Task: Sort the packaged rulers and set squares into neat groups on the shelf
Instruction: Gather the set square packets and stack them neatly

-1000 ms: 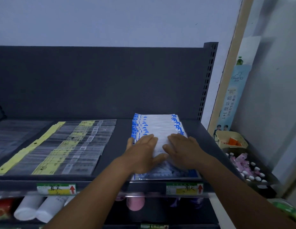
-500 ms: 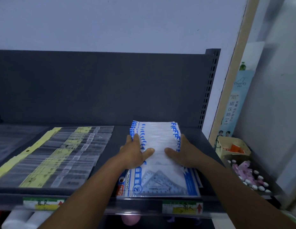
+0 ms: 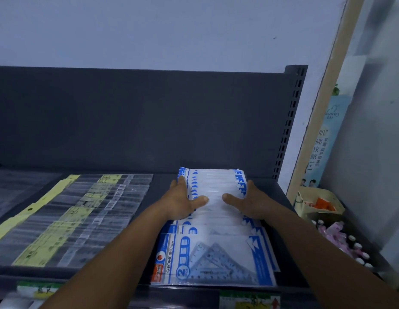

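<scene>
Hidden and cut off, as I see it

My left hand (image 3: 179, 202) and right hand (image 3: 249, 202) cover the middle set-square packets (image 3: 216, 186); price labels (image 3: 249, 301) run off the bottom edge; the ruler sleeves' (image 3: 82, 219) print blurs.

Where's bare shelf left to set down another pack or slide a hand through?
Free: the dark strip between the ruler packs and the set-square packs, narrowed in front by the left forearm; a narrow band behind both rows, against the back panel; a sliver right of the set squares. Crowded: the shelf's left half under rulers, and the set-square row, flanked by left hand and right hand.
</scene>
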The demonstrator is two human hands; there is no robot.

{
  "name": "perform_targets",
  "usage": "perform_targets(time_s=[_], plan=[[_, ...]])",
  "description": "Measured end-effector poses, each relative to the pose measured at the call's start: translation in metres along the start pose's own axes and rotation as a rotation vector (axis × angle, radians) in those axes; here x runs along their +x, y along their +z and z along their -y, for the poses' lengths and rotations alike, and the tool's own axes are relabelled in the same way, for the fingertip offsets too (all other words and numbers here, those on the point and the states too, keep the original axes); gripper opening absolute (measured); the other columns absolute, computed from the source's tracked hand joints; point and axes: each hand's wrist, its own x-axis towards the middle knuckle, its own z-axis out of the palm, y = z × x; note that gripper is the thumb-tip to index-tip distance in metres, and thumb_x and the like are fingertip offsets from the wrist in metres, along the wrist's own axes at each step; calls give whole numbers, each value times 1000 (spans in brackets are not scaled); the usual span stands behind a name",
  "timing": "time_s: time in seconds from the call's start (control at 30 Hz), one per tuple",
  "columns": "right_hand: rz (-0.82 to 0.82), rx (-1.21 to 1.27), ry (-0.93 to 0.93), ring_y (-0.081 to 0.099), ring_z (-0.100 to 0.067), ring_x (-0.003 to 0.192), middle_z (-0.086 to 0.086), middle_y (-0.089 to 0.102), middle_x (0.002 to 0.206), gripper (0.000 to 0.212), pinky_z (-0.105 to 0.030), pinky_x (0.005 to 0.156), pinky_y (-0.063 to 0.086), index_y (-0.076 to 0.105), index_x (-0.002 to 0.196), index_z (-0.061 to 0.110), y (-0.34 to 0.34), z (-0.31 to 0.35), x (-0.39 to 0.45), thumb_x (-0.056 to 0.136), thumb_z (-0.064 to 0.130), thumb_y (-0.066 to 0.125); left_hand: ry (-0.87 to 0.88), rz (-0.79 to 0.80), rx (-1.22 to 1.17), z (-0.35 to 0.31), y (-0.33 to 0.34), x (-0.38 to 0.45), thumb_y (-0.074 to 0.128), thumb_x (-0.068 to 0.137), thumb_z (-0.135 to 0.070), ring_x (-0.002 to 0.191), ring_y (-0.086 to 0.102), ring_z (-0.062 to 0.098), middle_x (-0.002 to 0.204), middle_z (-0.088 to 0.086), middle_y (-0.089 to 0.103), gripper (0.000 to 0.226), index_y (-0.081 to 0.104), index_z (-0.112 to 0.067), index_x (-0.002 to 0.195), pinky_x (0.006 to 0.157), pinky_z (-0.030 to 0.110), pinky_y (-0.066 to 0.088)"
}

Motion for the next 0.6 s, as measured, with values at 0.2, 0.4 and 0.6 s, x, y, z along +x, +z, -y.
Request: perform_targets(time_s=[0.2, 0.4, 0.6], plan=[[-77, -281, -93, 33, -23, 136, -4, 31, 148, 99, -47, 109, 33, 27, 143, 13, 7, 1, -4, 70, 77, 46, 32, -8, 415, -15, -1, -15, 41, 88, -66, 148, -15, 26, 160, 7, -19, 90, 3, -18, 154, 119, 49, 4], [-23, -509, -200, 19, -22, 141, -3, 24, 153, 67, -48, 112, 22, 29, 141, 13, 10, 5, -12, 91, 58, 29, 96, 69, 590, -23, 6, -22, 29, 93, -65, 148, 2, 19, 160, 2, 10, 72, 19, -22, 150, 116, 54, 4], [59, -606, -246, 24, -20, 140, 0, 34, 145, 53, -47, 112, 16, 35, 136, 16, 10, 12, -24, 96, 49, 22, 113, 73, 594, -36, 4, -41, 26, 98, -55, 147, 12, 20, 157, 1, 22, 56, 35, -22, 141, 115, 54, 3]])
